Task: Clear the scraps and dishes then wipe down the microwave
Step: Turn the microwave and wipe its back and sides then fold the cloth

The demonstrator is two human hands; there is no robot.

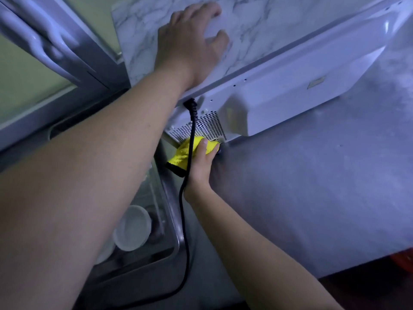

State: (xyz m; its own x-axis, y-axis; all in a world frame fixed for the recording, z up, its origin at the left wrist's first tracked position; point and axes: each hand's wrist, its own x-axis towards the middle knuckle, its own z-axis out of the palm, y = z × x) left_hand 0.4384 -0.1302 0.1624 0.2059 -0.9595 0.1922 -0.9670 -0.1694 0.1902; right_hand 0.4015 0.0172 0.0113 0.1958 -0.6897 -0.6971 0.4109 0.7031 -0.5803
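The white microwave (279, 95) is seen from behind, its top covered in a marble pattern. My left hand (190, 39) lies on that top with fingers spread. My right hand (202, 166) grips a yellow cloth (186, 153) and holds it against the lower edge of the rear vent grille (201, 128). The black power cord (188, 175) leaves the back panel and hangs down across the cloth and my right wrist.
A steel sink (172, 202) lies below left with a white bowl (133, 228) in it. The grey countertop (312, 198) spreads to the right. A window frame (55, 48) stands at the upper left. Something red (404, 260) shows under the counter edge.
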